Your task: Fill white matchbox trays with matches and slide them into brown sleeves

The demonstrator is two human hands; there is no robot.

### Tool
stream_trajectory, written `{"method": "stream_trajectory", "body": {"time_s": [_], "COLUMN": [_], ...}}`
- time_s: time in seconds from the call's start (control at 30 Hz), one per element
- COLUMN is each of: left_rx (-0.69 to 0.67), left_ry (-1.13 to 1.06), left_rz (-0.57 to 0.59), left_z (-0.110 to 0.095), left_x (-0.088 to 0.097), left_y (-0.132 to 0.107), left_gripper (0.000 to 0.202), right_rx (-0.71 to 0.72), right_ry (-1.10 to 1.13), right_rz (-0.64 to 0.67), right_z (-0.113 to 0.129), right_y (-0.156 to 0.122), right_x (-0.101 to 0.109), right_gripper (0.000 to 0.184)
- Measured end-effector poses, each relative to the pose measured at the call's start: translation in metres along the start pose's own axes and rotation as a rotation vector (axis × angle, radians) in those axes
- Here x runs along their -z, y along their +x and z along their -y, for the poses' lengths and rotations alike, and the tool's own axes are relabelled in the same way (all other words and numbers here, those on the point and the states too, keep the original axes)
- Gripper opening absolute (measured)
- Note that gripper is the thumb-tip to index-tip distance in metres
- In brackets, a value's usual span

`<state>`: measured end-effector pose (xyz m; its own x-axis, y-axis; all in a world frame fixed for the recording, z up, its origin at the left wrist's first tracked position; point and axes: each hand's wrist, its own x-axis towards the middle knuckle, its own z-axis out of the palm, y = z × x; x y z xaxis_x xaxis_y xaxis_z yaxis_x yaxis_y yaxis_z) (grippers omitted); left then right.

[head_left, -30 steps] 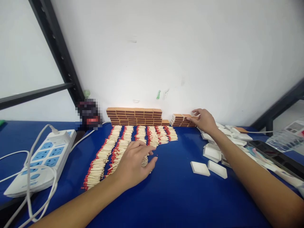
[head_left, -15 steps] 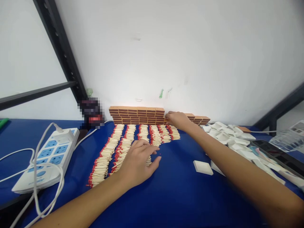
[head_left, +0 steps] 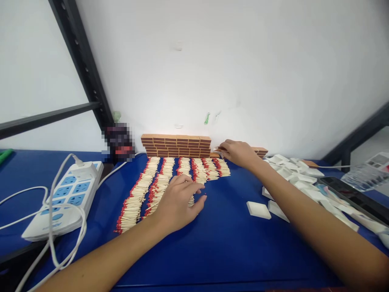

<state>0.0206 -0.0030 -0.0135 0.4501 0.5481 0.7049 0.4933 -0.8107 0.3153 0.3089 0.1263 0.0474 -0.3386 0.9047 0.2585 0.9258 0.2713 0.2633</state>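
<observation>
Rows of red-tipped matches (head_left: 142,194) lie on the blue table (head_left: 219,247). My left hand (head_left: 178,200) rests flat on the near ends of the middle rows, fingers spread. Against the wall stands a tall stack of brown matchbox sleeves (head_left: 176,146), with a lower stack (head_left: 260,151) to its right. My right hand (head_left: 238,153) reaches between the two stacks, its fingers closed on a brown sleeve (head_left: 219,149) low down beside the tall stack.
A heap of white inner trays (head_left: 291,170) lies at the right, and two loose trays (head_left: 258,209) sit nearer me. A white power strip (head_left: 65,198) with cables is at the left. A dark flat device (head_left: 355,198) is far right. A black frame (head_left: 82,69) leans by the wall.
My right hand travelled from the right-hand low stack leftward to the gap beside the tall stack, then eased slightly right. My left hand stayed on the matches.
</observation>
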Motion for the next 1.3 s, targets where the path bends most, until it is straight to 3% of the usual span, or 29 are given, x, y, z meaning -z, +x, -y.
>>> {"method": "stream_trajectory", "body": {"time_s": [0.1, 0.3, 0.53, 0.67, 0.83, 1.03, 1.13, 1.23, 1.3], "left_rx": [-0.017, -0.029, -0.043, -0.05, -0.053, -0.049, -0.042, -0.044, -0.055], "left_ry": [0.001, 0.024, 0.027, 0.012, 0.019, -0.022, -0.038, -0.032, -0.024], "left_rz": [0.015, 0.042, 0.082, 0.14, 0.199, 0.234, 0.278, 0.326, 0.34], "left_z": [0.0, 0.004, 0.004, -0.002, -0.007, -0.011, -0.014, -0.016, -0.015], "left_x": [0.0, 0.002, 0.005, 0.005, 0.003, 0.005, 0.007, 0.005, 0.003], "left_y": [0.0, 0.002, 0.004, 0.003, 0.0, 0.001, 0.002, 0.0, -0.002], "left_gripper": [0.015, 0.014, 0.014, 0.015, 0.018, 0.024, 0.032, 0.038, 0.04], "right_rx": [-0.023, -0.015, -0.073, -0.025, 0.238, 0.313, 0.271, 0.187, 0.168], "right_ry": [0.073, 0.39, 0.575, 0.563, 0.732, 1.02, 1.036, 0.86, 0.744], "right_rz": [-0.045, 0.245, 0.584, 0.622, 0.518, 0.402, 0.212, 0.006, -0.039], "right_z": [-0.014, -0.032, -0.03, -0.015, 0.02, 0.064, 0.066, 0.054, 0.045], "right_y": [-0.033, -0.085, -0.118, -0.12, -0.109, -0.098, -0.092, -0.086, -0.082], "right_x": [0.006, 0.02, 0.042, 0.037, 0.041, 0.033, 0.02, 0.003, -0.008], "right_gripper": [0.031, 0.025, 0.043, 0.033, 0.019, 0.03, 0.025, 0.021, 0.016]}}
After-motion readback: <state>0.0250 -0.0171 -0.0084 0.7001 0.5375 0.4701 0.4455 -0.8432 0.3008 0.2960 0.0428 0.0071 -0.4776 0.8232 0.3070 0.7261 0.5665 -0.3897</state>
